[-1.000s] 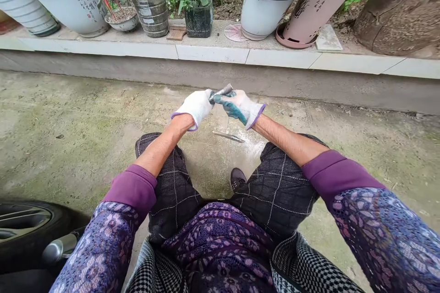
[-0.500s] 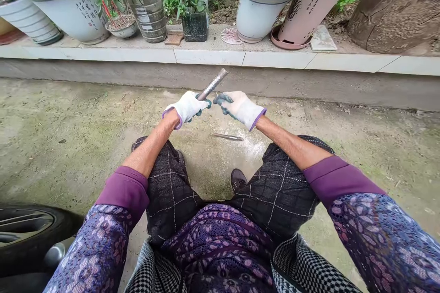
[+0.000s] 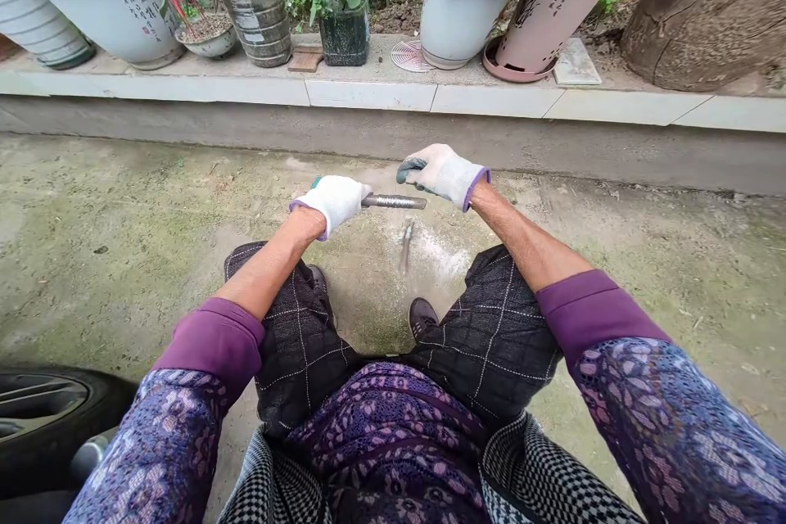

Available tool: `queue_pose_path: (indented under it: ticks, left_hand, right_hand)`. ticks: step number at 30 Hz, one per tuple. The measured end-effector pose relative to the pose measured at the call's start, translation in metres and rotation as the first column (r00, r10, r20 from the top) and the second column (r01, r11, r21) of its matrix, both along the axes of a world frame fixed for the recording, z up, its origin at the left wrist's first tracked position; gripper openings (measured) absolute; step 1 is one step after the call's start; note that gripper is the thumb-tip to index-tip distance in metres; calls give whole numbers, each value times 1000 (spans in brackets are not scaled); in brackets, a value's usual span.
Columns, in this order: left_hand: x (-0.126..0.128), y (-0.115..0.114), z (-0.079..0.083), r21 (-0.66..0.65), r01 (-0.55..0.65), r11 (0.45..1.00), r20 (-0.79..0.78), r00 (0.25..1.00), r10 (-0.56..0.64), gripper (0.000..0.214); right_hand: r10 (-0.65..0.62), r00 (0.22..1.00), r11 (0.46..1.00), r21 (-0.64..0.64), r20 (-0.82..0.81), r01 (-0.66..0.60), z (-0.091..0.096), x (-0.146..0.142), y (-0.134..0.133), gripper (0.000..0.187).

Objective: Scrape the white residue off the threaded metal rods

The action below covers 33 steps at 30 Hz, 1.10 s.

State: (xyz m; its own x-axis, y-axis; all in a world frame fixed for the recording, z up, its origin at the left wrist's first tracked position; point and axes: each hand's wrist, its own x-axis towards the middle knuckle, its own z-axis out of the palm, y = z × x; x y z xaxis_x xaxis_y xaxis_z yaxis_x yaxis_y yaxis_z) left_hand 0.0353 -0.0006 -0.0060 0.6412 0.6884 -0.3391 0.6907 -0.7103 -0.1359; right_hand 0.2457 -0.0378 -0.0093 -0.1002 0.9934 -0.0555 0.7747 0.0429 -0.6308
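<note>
My left hand, in a white glove with green-coated fingers, is closed round one end of a grey metal rod. The rod lies level and points right, out over the gap between my knees. My right hand, gloved the same way, hovers just above and beyond the rod's free end without touching it. Its fingers are loosely bent and nothing shows in them. Below the rod, a second thin metal piece is on the concrete ground, blurred and lying roughly lengthwise away from me.
A raised tiled ledge runs across ahead with several potted plants, among them a white pot and a dark pot. A tyre is at my lower left. My shoes rest on the ground between my knees.
My left hand swung the rod from pointing up-right down to level. My right hand let go and rose to the right. The metal piece on the ground turned from crosswise to lengthwise.
</note>
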Motion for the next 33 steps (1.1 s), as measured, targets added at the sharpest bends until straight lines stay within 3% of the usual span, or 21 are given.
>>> queue_pose_path:
  ticks: [5,8,11,15,19,23,29,33]
  left_hand:
    - [-10,3,18,6,-146,989,258,956,140,42]
    - [-13,10,16,6,-254,967,379,896,233,42]
    - [-11,16,7,30,-295,955,337,903,268,40]
    - [-8,18,-4,81,-250,965,148,960,237,37]
    - [-8,18,-11,61,-136,989,19,991,135,37]
    - [-2,9,-10,-18,-50,999,-38,998,49,36]
    - [1,-9,14,-156,-75,985,147,984,98,39]
    - [-7,0,18,-207,-123,971,351,917,191,39]
  right_hand:
    - [-141,935,982,-162,-326,92,0,-6,2,17]
    - [-90,954,987,-153,-285,48,-3,-21,-7,21]
    - [68,985,988,-127,-160,-89,-4,-37,-21,22]
    - [168,976,973,-136,-137,-186,6,-39,-32,21]
    - [34,997,999,-31,-75,-37,15,-23,-24,25]
    - [-61,994,998,-11,-88,61,8,-10,-7,27]
    - [-76,985,996,-51,-157,68,-3,0,10,23]
    - [-128,969,986,-137,-214,100,-5,-10,6,22]
